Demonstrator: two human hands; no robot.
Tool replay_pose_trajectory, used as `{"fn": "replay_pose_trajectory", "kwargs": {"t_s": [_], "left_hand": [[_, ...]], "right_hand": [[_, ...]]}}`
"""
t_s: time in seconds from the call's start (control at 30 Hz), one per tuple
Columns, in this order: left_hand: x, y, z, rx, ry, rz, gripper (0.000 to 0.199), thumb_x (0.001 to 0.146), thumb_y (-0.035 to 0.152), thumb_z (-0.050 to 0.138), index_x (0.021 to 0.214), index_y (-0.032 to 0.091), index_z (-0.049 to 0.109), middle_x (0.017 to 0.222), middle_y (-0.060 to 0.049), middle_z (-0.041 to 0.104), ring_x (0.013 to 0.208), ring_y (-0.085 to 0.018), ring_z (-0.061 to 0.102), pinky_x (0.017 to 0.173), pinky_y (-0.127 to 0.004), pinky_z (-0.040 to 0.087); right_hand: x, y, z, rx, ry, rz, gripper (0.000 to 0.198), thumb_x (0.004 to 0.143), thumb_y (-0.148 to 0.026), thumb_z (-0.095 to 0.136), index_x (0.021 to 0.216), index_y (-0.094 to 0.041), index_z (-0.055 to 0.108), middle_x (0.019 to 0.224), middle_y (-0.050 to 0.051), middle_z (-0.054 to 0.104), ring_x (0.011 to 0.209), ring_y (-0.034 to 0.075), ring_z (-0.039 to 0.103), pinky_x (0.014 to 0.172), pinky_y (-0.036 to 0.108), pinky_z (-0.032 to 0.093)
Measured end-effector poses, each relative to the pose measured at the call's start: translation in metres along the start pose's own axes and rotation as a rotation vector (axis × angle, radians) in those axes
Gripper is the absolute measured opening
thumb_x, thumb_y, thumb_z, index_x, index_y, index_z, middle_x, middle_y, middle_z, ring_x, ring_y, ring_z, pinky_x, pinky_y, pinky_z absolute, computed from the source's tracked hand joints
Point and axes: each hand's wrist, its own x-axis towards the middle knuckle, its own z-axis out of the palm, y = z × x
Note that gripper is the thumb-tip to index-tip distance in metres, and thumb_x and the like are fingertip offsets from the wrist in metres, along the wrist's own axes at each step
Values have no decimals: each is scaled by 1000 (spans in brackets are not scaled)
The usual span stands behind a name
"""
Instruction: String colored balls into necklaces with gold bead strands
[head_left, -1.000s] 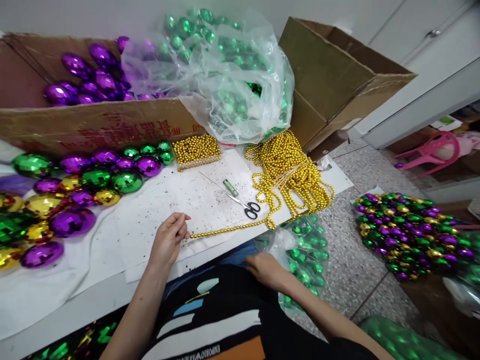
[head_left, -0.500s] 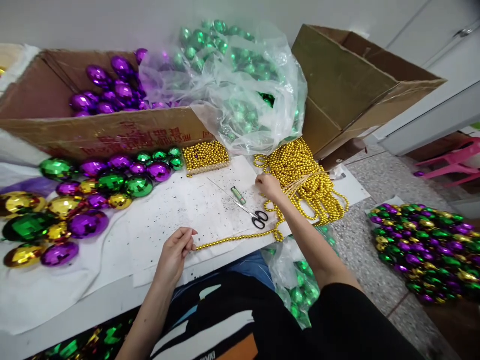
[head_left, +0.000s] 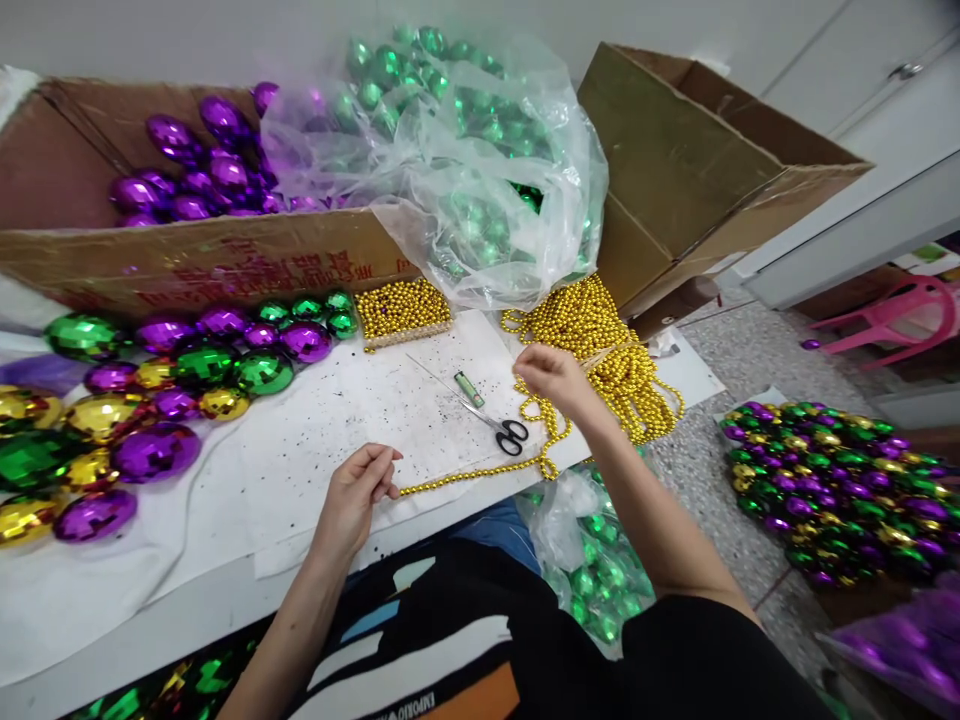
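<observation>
A string of gold beads (head_left: 472,474) runs along the table's near edge. Its left end is pinched between the thumb and fingers of my left hand (head_left: 360,492). My right hand (head_left: 555,382) is closed at the edge of a heap of gold bead strings (head_left: 622,355), with a strand showing right under its fingertips. Between the hands lie black-handled scissors (head_left: 510,437), blades pointing to the far left, and a small green lighter-like item (head_left: 469,388). Part of the strand beneath my right hand is hidden.
Behind stand a cardboard box (head_left: 195,260) of purple ornaments, a clear plastic bag (head_left: 480,190) of green ones and a second box (head_left: 675,150). A tray of loose gold beads (head_left: 403,312) and shiny ornaments (head_left: 157,450) lie left. Finished-looking colourful clusters (head_left: 832,490) sit at right.
My right hand has shifted slightly and turned, its fingers more stretched together. My left hand keeps its pinch on the bead string. The whole view has moved a little.
</observation>
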Motion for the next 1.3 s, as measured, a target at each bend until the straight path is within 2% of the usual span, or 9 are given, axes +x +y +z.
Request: {"fn": "replay_pose_trajectory", "kwargs": {"t_s": [0.17,0.27,0.37,0.57,0.77,0.97,1.1,1.2,1.3], "left_hand": [[11,16,44,48,-116,188,25,87,41,64,85,16,64,82,0,65,46,-3,39,53,-23,50],[17,19,54,138,-215,200,26,91,42,58,84,18,60,54,7,50,44,-7,45,52,-22,47],[19,19,50,233,-298,164,28,92,44,57,81,18,58,49,8,42,45,-7,47,49,-20,42],[26,12,30,319,-228,187,28,90,43,59,82,17,60,59,7,41,46,-5,45,47,-19,38],[48,2,19,267,-162,238,24,89,40,60,82,17,62,59,6,44,45,-5,42,47,-20,38],[59,-1,26,233,-163,192,23,86,38,62,80,17,62,55,7,43,44,-6,42,45,-19,38],[58,2,25,275,-83,203,23,84,38,64,79,16,65,73,0,64,45,-5,43,45,-20,39],[53,10,25,287,-5,219,23,83,38,65,79,15,66,115,-7,70,42,0,40,42,-20,38],[43,20,33,209,-45,212,24,84,39,65,79,15,64,115,-7,71,40,1,38,41,-20,37]], "right_hand": [[-49,-46,66,-609,-272,-166,17,94,-22,49,85,-19,64,75,4,68,67,15,58,61,27,27],[-61,-58,86,-638,-250,-204,19,96,-22,46,89,-19,63,78,5,69,70,15,59,60,27,25],[-62,-57,85,-526,-202,-210,19,96,-22,48,82,-19,60,74,2,67,68,13,58,60,25,28],[-66,-21,23,-322,-142,-192,15,90,-20,55,77,-18,62,76,3,65,72,13,58,67,24,39],[-99,18,-67,-163,206,90,20,81,-37,67,75,-18,66,65,0,60,59,12,51,56,25,37],[-118,24,-86,-99,427,187,22,73,-39,72,70,-18,65,59,-2,55,53,10,44,50,23,32],[-106,14,-70,-156,445,107,19,78,-37,68,73,-19,65,62,0,58,54,11,46,51,24,33],[-89,-7,-30,-264,202,-28,15,87,-32,61,80,-19,66,68,1,63,59,12,53,56,24,36],[-73,-32,29,-416,-134,-208,16,92,-22,53,81,-19,65,76,3,67,70,14,60,64,25,37]]}}
